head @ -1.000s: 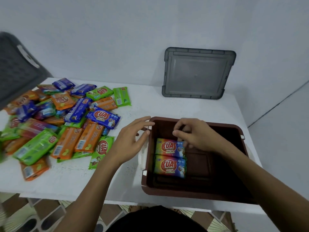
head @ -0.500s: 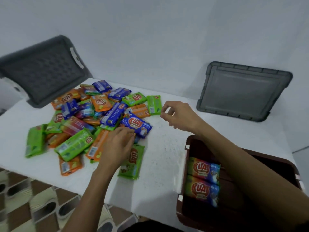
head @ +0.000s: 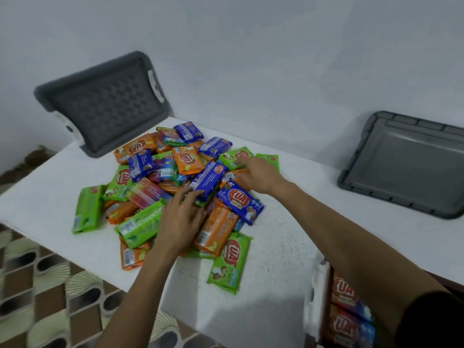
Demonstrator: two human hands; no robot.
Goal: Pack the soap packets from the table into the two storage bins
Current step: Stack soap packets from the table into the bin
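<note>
Nearest me, at the front right corner of the table (head: 276,277), the brown bin (head: 316,297) holds two packed packets (head: 347,315) laid flat along its left wall. I see only this one bin. Just back from the front edge lies a lone green packet (head: 229,263). Beyond it the heap of soap packets (head: 148,194) covers the left half of the table, with most of them not yet packed.

The left hand (head: 179,219) lies on the heap's near side, its fingers spread and fairly straight, their tips touching a long blue packet (head: 209,179). Farther on, the right hand (head: 256,175) reaches over the heap's right edge. Its fingers stretch across a far green packet (head: 234,156) and its thumb is by an orange packet (head: 232,175). I cannot tell whether it pinches anything.

These look like light, firm bars in glossy film, likely to slide over one another. I'd take one by its long edges, thumb opposite fingers, not by the crimped ends.

Against the wall lean a ribbed grey lid (head: 105,104) at the far left corner and a plain grey lid (head: 406,164) toward the far right.
</note>
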